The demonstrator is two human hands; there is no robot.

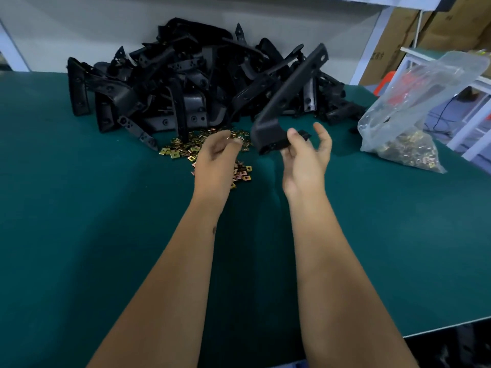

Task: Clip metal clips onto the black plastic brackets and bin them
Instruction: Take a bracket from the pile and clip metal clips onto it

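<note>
My right hand (305, 155) holds a long black plastic bracket (289, 94) by its bent lower end, thumb on the front, and the bracket slants up to the right above the table. My left hand (218, 152) hovers over a loose heap of brass-coloured metal clips (186, 150), its fingertips pinching one small clip (239, 140) close to the bracket's lower end. A big pile of black brackets (172, 83) lies behind the clips at the back of the green table (79, 235).
A clear plastic bag (406, 115) with more metal clips in its bottom sits at the right side of the table. White shelf posts and cardboard boxes (398, 35) stand behind it. The table's front edge runs low on the right.
</note>
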